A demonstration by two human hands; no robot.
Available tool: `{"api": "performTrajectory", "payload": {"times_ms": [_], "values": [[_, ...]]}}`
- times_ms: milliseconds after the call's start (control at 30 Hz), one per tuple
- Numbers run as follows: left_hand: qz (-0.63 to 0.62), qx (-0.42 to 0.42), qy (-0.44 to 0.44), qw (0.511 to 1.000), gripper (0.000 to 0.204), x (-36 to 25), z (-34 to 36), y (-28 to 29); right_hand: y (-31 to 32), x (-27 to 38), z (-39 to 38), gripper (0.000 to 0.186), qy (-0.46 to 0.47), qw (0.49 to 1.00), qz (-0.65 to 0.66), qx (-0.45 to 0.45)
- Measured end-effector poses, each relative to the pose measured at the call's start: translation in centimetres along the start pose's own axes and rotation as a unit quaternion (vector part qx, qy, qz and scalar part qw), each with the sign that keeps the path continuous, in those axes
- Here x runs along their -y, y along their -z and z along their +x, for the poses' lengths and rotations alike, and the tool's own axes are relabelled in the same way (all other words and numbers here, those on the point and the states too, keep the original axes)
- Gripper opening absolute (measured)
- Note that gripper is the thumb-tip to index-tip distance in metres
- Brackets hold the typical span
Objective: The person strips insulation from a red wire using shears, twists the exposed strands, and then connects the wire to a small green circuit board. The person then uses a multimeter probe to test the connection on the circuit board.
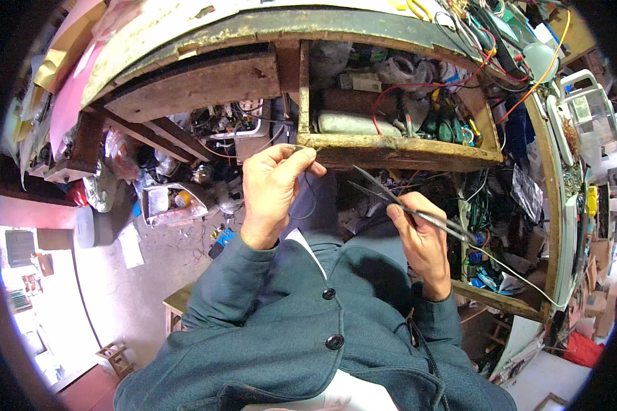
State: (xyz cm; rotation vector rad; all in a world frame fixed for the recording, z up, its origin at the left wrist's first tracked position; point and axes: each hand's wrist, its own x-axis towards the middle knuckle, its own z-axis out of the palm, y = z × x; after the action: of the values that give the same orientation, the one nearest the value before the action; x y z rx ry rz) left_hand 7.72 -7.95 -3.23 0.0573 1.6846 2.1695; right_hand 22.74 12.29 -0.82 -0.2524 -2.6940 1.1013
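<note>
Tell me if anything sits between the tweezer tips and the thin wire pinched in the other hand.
Nothing visible does. The tweezers in the right hand point across an open gap toward the thin wire pinched by the left hand.

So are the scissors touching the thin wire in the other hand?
Apart. The head view shows the scissors in the right hand with open space before the wire pinched by the left hand.

A worn wooden workbench (185, 27) with a pale, chipped top is seen curving across the upper part of the view. An open wooden drawer (404, 152) is crammed with tools and red wires (418, 85) (the contents are too tangled to sort out). Clutter is piled beneath the bench. A bare concrete floor (151, 301) is brightly lit at the left, where a small wooden stool (116, 356) stands.
</note>
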Motion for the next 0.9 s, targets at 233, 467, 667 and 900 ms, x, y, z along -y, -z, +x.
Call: {"api": "performTrajectory", "payload": {"times_ms": [233, 467, 667, 900], "values": [[-0.072, -0.022, 0.032, 0.997, 0.015, -0.1, -0.5, -0.8, -1.6, 2.3, 2.5, 0.018, 0.117, 0.979, -0.142, -0.090], [-0.110, -0.061, 0.040, 0.991, 0.012, 0.5, -0.6, -1.3, -2.1, 4.0, 4.3, 0.022, 0.157, 0.957, -0.227, -0.086], [-0.145, -0.076, 0.039, 0.986, 0.012, 0.8, -0.6, -1.5, -2.5, 4.4, 5.0, 0.019, 0.166, 0.951, -0.253, -0.056], [-0.147, -0.070, 0.049, 0.985, 0.012, 0.5, -0.6, -1.4, -3.3, 4.6, 4.9, 0.018, 0.153, 0.956, -0.251, -0.018]]}}
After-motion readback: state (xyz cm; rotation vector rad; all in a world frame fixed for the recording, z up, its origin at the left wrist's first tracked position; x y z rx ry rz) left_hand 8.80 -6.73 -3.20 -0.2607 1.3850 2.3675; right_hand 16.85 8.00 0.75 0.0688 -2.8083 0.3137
